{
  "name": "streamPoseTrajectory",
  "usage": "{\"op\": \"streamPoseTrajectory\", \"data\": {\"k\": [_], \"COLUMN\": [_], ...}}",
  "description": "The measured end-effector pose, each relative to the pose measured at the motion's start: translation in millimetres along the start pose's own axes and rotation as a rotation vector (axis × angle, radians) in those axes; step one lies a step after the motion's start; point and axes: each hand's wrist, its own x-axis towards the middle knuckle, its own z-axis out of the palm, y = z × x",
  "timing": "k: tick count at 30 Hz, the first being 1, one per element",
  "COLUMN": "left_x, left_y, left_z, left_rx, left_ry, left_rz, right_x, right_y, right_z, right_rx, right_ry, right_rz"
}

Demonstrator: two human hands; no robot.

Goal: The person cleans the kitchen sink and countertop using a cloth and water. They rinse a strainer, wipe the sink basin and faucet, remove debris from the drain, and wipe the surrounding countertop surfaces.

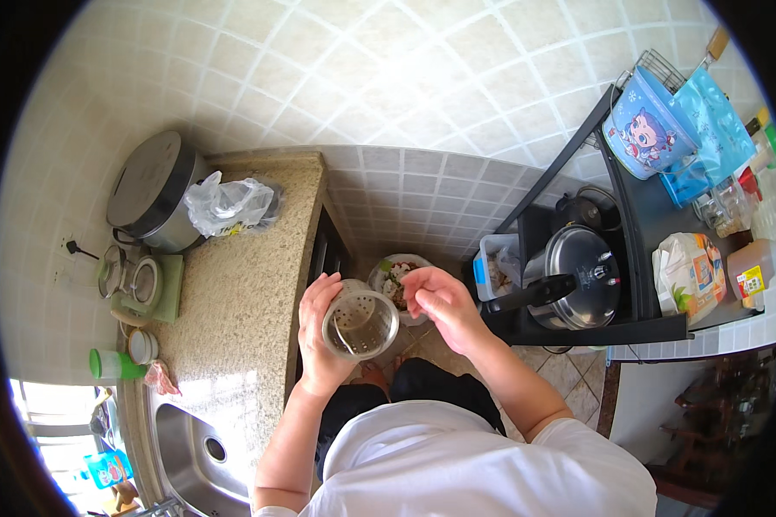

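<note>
My left hand (320, 329) grips a perforated stainless steel strainer cup (361, 323) by its side. The cup is tilted with its mouth towards me, and a thin pale line or strip shows inside it. To its right, my right hand (445, 307) is raised with curled fingers, apart from the cup. Whether anything small sits between those fingertips is hidden. Beneath both hands, on the floor, stands a bin (420, 260) with a pale rim and mixed scraps inside; my hands cover part of it.
On my left run a speckled stone counter (233, 304) and a steel sink (181, 439). A large lidded pot (158, 194) and a plastic bag (229, 203) stand at its far end. To the right, a black shelf (640, 213) holds a pressure cooker (579, 278), its handle jutting towards me.
</note>
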Motion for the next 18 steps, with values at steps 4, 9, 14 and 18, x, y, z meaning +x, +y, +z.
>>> {"op": "streamPoseTrajectory", "data": {"k": [4,9,14,18], "left_x": [-9,-12,-10,-9], "left_y": [-1,1,-4,-10], "left_z": [-2,-2,-1,3], "left_rx": [0.051,0.114,0.206,0.294], "left_ry": [0.003,-0.127,-0.280,-0.334], "left_rz": [-0.064,-0.053,-0.007,-0.013], "right_x": [-9,-5,6,8], "right_y": [-18,-3,18,27], "right_z": [21,36,35,27], "right_rx": [-0.448,-1.144,-1.309,-1.282], "right_ry": [-0.110,-0.531,-0.700,-0.685], "right_rz": [-0.276,-0.385,-0.268,-0.213]}}
